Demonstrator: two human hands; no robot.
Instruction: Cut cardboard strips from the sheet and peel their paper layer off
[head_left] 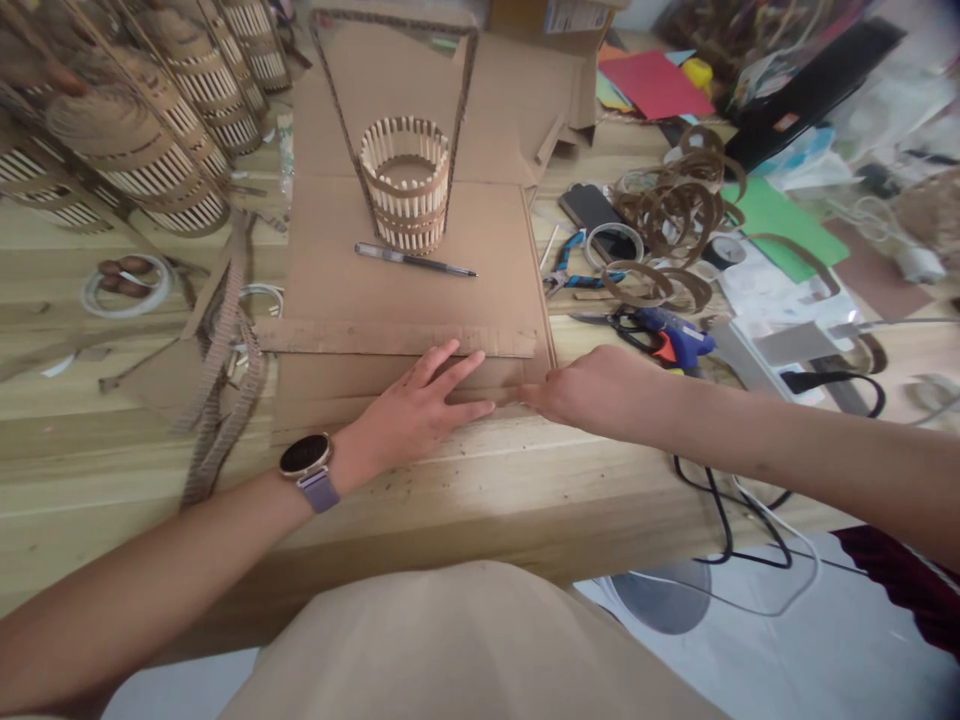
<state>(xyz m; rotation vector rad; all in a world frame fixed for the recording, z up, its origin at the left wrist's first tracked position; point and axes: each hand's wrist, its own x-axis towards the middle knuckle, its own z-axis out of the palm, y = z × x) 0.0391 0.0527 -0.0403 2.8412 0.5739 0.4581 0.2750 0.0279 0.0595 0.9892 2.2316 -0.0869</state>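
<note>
My left hand (416, 415) lies flat with its fingers spread on the front part of a brown cardboard sheet (337, 290). Its index fingertip touches the near edge of a long, straight cardboard strip (390, 338) lying across the sheet. My right hand (574, 392) is closed at the sheet's front right corner, fingertips pressed low against the cardboard edge. Whatever those fingers hold, if anything, is hidden. Behind the strip lies a black pen (416, 260). A small round basket of pale sticks and cardboard bands (409, 225), with a tall cardboard handle, stands upright farther back.
Several stick lanterns or baskets (157, 150) stand at the back left, near loose corrugated strips (225, 350). On the right are pliers (562, 265), scissors (622, 325), a blue glue gun (679, 335), curled cardboard strips (675, 205) and a power strip (757, 365) with cables.
</note>
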